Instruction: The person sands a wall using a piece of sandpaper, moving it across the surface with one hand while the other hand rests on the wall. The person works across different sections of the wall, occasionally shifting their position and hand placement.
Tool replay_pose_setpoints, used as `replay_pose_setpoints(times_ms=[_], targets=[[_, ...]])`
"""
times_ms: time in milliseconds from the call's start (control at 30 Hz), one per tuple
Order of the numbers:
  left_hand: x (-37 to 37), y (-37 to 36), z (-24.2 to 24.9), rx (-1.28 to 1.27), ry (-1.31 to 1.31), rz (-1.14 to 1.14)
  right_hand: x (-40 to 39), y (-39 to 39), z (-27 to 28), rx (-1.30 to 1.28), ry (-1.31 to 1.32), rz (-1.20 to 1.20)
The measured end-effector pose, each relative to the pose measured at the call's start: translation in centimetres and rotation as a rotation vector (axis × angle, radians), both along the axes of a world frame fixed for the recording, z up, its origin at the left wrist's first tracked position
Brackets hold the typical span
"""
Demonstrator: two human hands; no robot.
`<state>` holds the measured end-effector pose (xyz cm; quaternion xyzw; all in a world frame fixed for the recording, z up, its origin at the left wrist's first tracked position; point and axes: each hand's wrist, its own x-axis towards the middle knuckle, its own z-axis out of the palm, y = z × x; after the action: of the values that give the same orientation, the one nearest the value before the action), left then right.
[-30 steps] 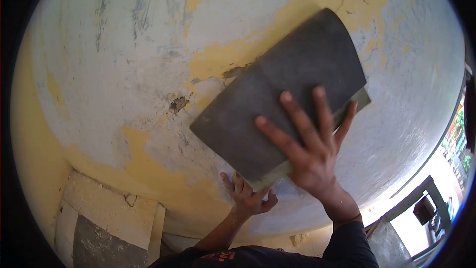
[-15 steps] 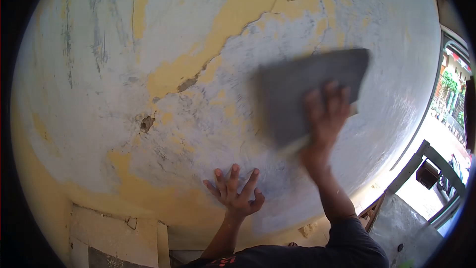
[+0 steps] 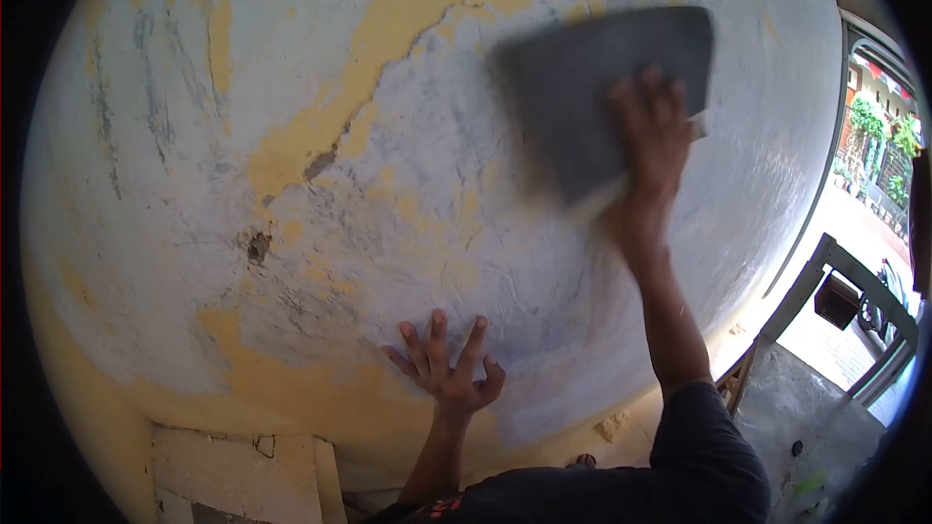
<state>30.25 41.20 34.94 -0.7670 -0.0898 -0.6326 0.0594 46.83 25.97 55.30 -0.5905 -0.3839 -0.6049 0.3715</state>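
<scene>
My right hand (image 3: 652,146) lies over a large dark grey sandpaper sheet (image 3: 582,87) and holds it against the wall (image 3: 427,146). A pale edge shows along the sheet's underside, and motion blurs both sheet and fingers. The wall has patchy white and yellow paint, a diagonal crack (image 3: 388,63) and a small chipped hole (image 3: 258,247). Lower down, my left hand (image 3: 449,374) rests on the wall with its fingers spread and nothing in it. My right thumb is mostly hidden from view.
A pale ledge (image 3: 233,456) juts out at the lower left. To the right stand a green-grey frame (image 3: 869,301) and a grey slab-like surface (image 3: 796,417). Beyond the doorway are a bright pavement, plants (image 3: 867,119) and a parked motorbike (image 3: 879,315).
My right hand has moved the sandpaper sheet upward along the wall, and that arm is stretched further. My left hand keeps its spread on the wall. The view has shifted slightly.
</scene>
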Motion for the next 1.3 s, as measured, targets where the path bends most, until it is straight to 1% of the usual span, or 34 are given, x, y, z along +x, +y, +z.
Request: replay_pose_setpoints(times_ms=[33, 100, 133, 200, 233, 300, 333, 367, 433, 467, 600, 633, 700, 733, 767, 833, 867, 900, 967, 1000, 1033, 1100, 1167, 1200, 1233, 1300], targets=[[0.0, -0.1, 0.0, -0.014, 0.011, -0.004, 1.3, 0.0, 0.7, 0.128, 0.085, -0.014], [0.2, 0.0, -0.1, 0.006, -0.01, 0.015, -0.2, 1.0, 0.1, -0.008, 0.0, -0.106], [0.2, 0.0, 0.0, 0.007, -0.012, 0.017, -0.9, 1.0, -0.2, -0.006, -0.002, -0.104], [0.1, 0.0, 0.0, 0.005, -0.011, -0.002, -2.1, 0.6, -0.7, -0.326, -0.236, -0.09], [0.1, 0.2, 0.0, 0.013, -0.014, -0.007, -1.2, 0.2, 0.4, -0.319, -0.238, -0.097], [0.0, 0.2, -0.1, 0.009, -0.007, -0.008, 1.5, -1.1, 3.0, 0.127, 0.006, -0.024], [-0.1, 0.1, -0.3, 0.003, -0.008, -0.016, 2.2, -0.9, 2.8, 0.158, 0.01, -0.094], [-0.1, 0.0, -0.3, 0.0, -0.006, -0.013, 1.4, -0.8, 1.6, 0.156, 0.006, -0.097], [0.0, 0.2, -0.1, 0.009, -0.018, -0.009, -1.1, -0.3, -1.3, -0.374, -0.239, -0.205], [-0.1, 0.1, -0.1, 0.006, -0.011, -0.006, -0.6, -0.4, -1.1, -0.368, -0.245, -0.206], [0.1, 0.2, -0.2, 0.003, -0.022, -0.023, 2.0, -1.7, 1.2, 0.127, 0.053, 0.062], [0.0, 0.0, -0.3, -0.005, -0.021, -0.022, 1.7, -1.7, 0.8, 0.12, 0.054, 0.062], [0.2, 0.1, -0.1, 0.006, -0.03, -0.014, 0.3, -1.2, -0.7, -0.24, -0.123, -0.149], [0.2, 0.2, 0.0, 0.007, -0.032, -0.006, -1.3, -1.3, -1.5, -0.411, -0.249, -0.073], [0.1, 0.1, 0.1, 0.003, -0.029, -0.011, -1.0, -1.3, -1.0, -0.41, -0.249, -0.067], [0.0, 0.1, 0.1, -0.003, -0.017, -0.022, 1.0, -2.0, 0.8, -0.199, -0.17, -0.153], [0.1, 0.2, 0.0, 0.001, -0.02, -0.02, 2.4, -2.4, 2.1, -0.024, -0.096, -0.03], [0.1, 0.1, -0.1, 0.002, -0.024, -0.017, 3.1, -2.5, 2.5, 0.075, 0.013, -0.113], [0.1, -0.1, -0.1, -0.002, -0.024, -0.014, 2.2, -1.4, 0.9, -0.074, -0.039, -0.069], [0.2, 0.1, 0.0, 0.008, -0.029, -0.009, 0.3, -0.9, -0.8, -0.288, -0.104, -0.204], [0.3, 0.2, 0.1, 0.009, -0.031, -0.001, -0.2, -0.9, -1.3, -0.285, -0.107, -0.196], [0.1, 0.1, -0.1, -0.002, -0.013, 0.001, -1.1, -0.9, -2.0, -0.359, -0.241, -0.069], [0.0, 0.4, 0.0, -0.001, -0.011, -0.002, 1.4, -1.8, 0.4, -0.013, 0.051, 0.01], [0.1, 0.1, 0.0, 0.0, -0.017, -0.009, 2.6, -1.9, 0.4, 0.124, 0.119, -0.02], [0.1, -0.1, -0.2, -0.026, -0.002, -0.012, 2.2, -1.5, -1.1, 0.098, 0.132, -0.026], [0.3, 0.1, -0.1, 0.0, -0.032, -0.003, -0.2, 0.6, -4.4, -0.146, -0.047, -0.13]])
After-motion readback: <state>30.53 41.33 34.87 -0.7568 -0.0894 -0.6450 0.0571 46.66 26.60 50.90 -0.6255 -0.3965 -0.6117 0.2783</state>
